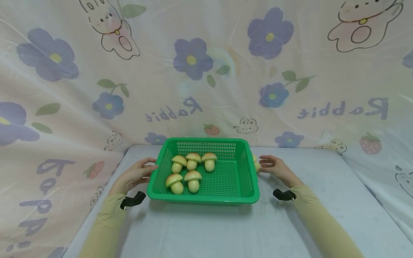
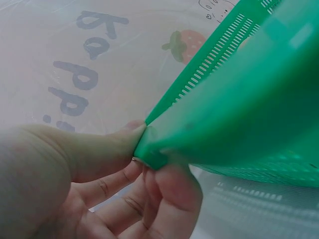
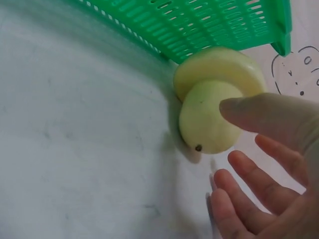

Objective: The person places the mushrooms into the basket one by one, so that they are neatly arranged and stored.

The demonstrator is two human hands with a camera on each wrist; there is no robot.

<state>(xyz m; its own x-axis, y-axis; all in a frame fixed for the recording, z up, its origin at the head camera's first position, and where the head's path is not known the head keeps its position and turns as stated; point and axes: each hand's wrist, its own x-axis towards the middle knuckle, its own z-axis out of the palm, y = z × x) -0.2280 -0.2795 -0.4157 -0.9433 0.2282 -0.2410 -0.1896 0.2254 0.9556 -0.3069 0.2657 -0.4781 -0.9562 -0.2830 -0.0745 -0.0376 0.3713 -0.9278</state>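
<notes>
A green plastic basket [image 1: 206, 199] holds several toy mushrooms [image 1: 193, 181] with pale stems and yellow-brown caps, grouped in its left half. My left hand [image 1: 137, 173] pinches the basket's left rim; in the left wrist view the thumb [image 2: 107, 152] lies on one side of the rim and fingertips on the other. Another mushroom [image 3: 209, 117] lies on the table just outside the basket's right wall, partly hidden by it in the head view. Beside that mushroom is my right hand [image 1: 275, 167], its fingers [image 3: 264, 186] spread apart and the thumb over the stem; whether they touch I cannot tell.
A white-covered table [image 1: 200, 233] carries the basket near its back edge. Behind and to the left hangs a pale curtain [image 1: 226, 89] printed with flowers, rabbits and strawberries. Black devices [image 1: 284, 195] are strapped at both wrists.
</notes>
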